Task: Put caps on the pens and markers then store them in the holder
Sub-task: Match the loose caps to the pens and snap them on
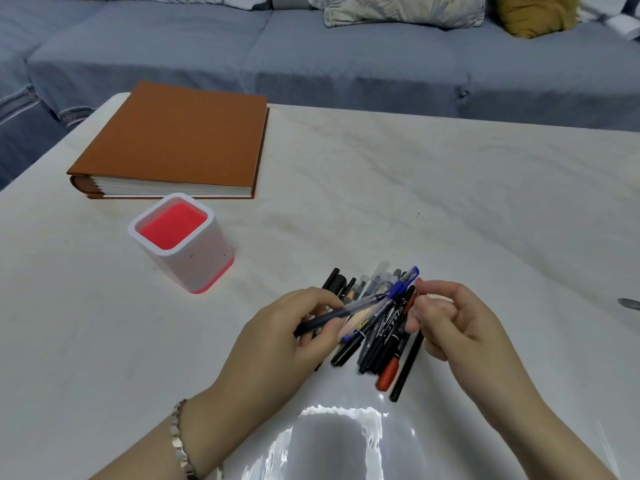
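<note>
Left hand point(291, 337) grips a translucent blue-grey pen point(346, 311) by its rear end, tip aimed up-right. Blue cap point(403, 284) sits at the pen's tip end. Right hand point(457, 323) has curled fingers, thumb and forefinger close to the cap's far end; contact unclear. Both hands are over a pile of pens and markers point(377, 344) lying on the white desk point(450, 202), mostly black, with one red-capped marker point(388, 374) at the near side. White holder point(194, 268) with red inside stands upright to the left, well apart from the pile. Brown album point(180, 140) lies flat beyond the holder. Metal bracelet point(178, 441) on left wrist. Blue sofa point(311, 57) behind the desk, with a yellow cushion point(533, 12).
</note>
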{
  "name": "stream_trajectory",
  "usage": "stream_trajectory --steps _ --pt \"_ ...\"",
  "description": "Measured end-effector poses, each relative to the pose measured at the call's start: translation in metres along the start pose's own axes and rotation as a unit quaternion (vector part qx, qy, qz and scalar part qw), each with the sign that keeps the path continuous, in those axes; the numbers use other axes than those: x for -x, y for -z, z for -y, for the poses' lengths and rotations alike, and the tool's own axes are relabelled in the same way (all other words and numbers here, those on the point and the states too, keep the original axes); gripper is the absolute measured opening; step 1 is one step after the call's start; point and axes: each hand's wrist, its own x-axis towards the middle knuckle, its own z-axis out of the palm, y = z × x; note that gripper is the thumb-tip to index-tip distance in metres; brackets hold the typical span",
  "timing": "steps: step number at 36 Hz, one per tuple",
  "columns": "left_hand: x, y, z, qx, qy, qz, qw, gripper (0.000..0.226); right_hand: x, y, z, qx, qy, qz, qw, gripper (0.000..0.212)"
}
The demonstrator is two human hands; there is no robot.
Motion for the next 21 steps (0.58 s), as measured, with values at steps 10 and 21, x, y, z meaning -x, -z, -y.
stream_trajectory --steps 10,21 --pt "0.0005 -0.0032 -0.0012 -0.019 -0.029 0.032 0.999 0.011 0.0006 0.0003 -0.0024 -0.01 0.033 -0.01 0.999 0.017" --pt "0.0014 -0.0045 -0.0005 -0.041 -0.062 0.038 0.997 0.019 0.0021 0.0016 -0.0053 0.051 0.052 0.049 0.996 0.026"
